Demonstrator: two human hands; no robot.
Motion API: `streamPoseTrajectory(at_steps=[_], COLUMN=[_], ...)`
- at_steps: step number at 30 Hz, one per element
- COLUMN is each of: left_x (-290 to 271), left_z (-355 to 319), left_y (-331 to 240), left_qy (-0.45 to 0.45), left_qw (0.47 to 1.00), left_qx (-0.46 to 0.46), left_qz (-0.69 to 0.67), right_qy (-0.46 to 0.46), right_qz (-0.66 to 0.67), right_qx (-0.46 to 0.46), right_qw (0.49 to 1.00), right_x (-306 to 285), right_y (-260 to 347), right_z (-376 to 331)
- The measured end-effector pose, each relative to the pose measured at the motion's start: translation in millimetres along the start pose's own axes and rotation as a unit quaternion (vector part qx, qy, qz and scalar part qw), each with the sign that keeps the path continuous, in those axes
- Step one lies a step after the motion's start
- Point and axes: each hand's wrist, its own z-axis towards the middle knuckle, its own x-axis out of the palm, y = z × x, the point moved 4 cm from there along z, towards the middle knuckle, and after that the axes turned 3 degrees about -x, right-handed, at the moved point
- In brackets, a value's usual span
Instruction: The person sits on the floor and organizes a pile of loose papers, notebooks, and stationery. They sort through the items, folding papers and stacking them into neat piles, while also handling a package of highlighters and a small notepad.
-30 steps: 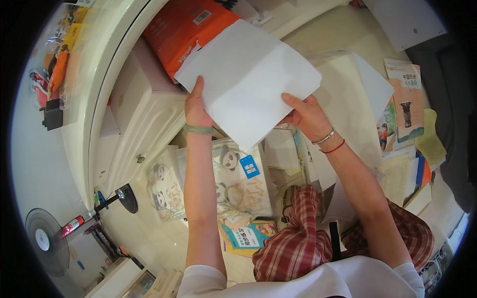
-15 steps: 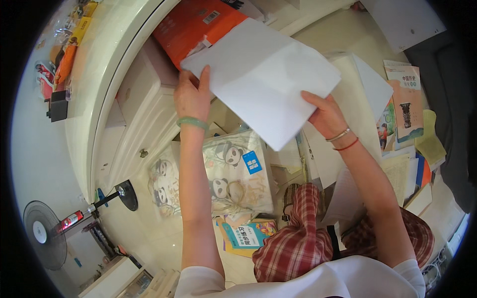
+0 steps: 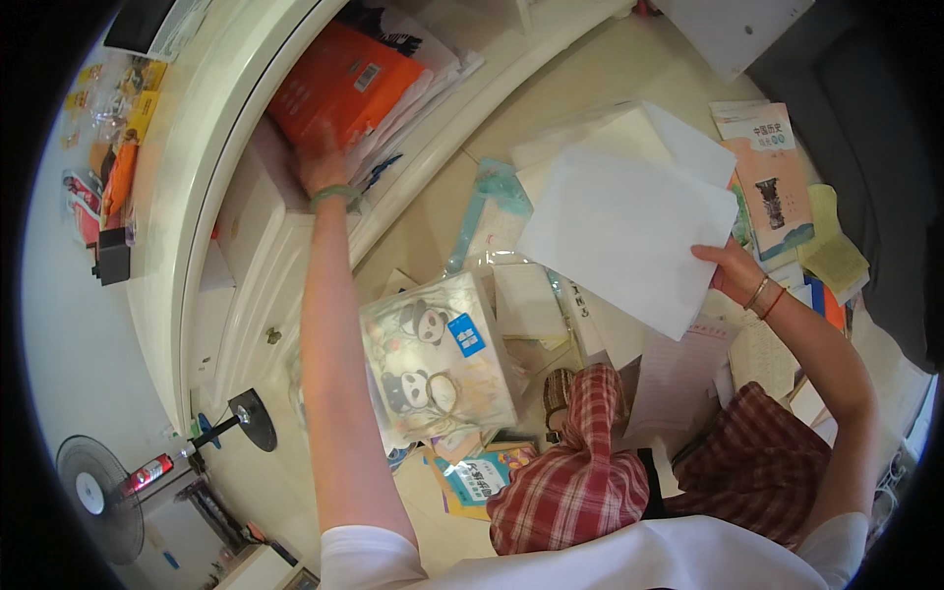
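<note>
My right hand pinches a stack of white paper by its right edge. Under and behind that stack lie more large white sheets on the floor. My left arm stretches up to an open drawer or low compartment at the upper left. There my left hand, blurred by motion, is at the lower edge of a bright orange package with a white label. Its fingers do not show clearly, so whether it grips the package is unclear. Other papers lie beneath the package.
A clear bag with panda pictures stands left of my knees. Books and papers are strewn about: a peach-coloured book at right, a blue-covered workbook near me. A white cabinet and a fan stand at left.
My left hand has let go of the white paper and moved left to the orange package. My right hand has carried the paper right and down, over the floor sheets.
</note>
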Motion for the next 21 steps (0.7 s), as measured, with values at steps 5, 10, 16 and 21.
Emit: streamPoseTrajectory(at_steps=[5,10,16,21], left_x=[10.3,7.4,17.6,11.2], left_z=[23.8,35.2,-10.5,-10.4], left_y=[-10.9,-21.3,-3.6,-3.0], left_qy=[0.094,0.196,0.237,0.189], left_qw=[0.994,0.969,0.856,0.867], left_qx=[0.023,-0.102,-0.445,-0.438], left_qz=[0.043,0.111,-0.114,-0.146], right_qy=[-0.033,-0.057,-0.038,-0.012], right_qz=[0.029,-0.012,0.010,0.029], right_qx=[0.068,0.084,0.069,0.070], right_qw=[0.997,0.995,0.997,0.997], right_x=[-50.6,-76.2,-88.1,-92.1], right_y=[-36.4,-63.4,-76.6,-81.0], right_z=[-10.2,8.6,18.0,25.0])
